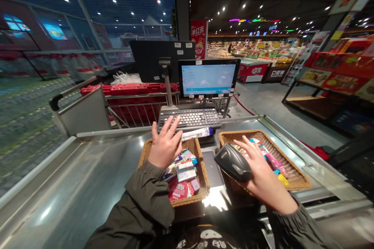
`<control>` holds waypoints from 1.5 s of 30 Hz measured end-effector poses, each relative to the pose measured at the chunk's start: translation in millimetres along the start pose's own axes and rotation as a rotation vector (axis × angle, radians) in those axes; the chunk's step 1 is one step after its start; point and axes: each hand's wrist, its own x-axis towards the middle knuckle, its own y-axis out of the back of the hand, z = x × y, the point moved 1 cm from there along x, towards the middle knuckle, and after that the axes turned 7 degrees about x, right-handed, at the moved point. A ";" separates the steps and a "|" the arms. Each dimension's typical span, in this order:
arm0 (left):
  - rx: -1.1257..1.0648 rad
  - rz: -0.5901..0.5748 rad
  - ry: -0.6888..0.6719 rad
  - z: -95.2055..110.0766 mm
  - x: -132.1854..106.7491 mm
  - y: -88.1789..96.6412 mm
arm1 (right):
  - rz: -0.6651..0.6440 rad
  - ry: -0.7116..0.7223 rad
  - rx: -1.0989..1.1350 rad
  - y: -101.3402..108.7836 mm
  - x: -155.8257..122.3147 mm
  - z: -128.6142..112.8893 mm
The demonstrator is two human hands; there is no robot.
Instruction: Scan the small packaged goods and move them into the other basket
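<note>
while my right hand (pixel 263 171) is gripping the black scanner (pixel 233 162) above the right basket (pixel 295 177), my left hand (pixel 165 146) hovers open, fingers spread, over the packets in the left basket (pixel 201 186), just below a long tube (pixel 197 134) at the keyboard (pixel 189 118). to do this well, i think i should pick one packet cleanly and turn its barcode toward the scanner. the basket rims are close together; the steel surface (pixel 87 179) on my left gives free room.

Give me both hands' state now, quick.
Left hand: open, fingers spread, holding nothing, above the left basket.
Right hand: closed on the barcode scanner.
</note>
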 end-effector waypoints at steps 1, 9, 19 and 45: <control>-0.001 0.003 -0.001 -1.1 -1.5 0.3 | 0.000 0.004 0.000 -1.0 0.8 -1.9; 0.017 -0.037 -0.016 -8.9 -16.9 2.6 | -0.029 -0.009 0.020 -12.0 6.2 -10.6; 0.037 -0.090 0.010 -17.4 -32.4 7.8 | -0.091 0.028 0.058 -23.7 14.6 -17.5; -0.078 -0.692 0.016 -51.5 -118.7 -45.4 | -0.131 -0.122 0.144 -60.5 28.4 -2.4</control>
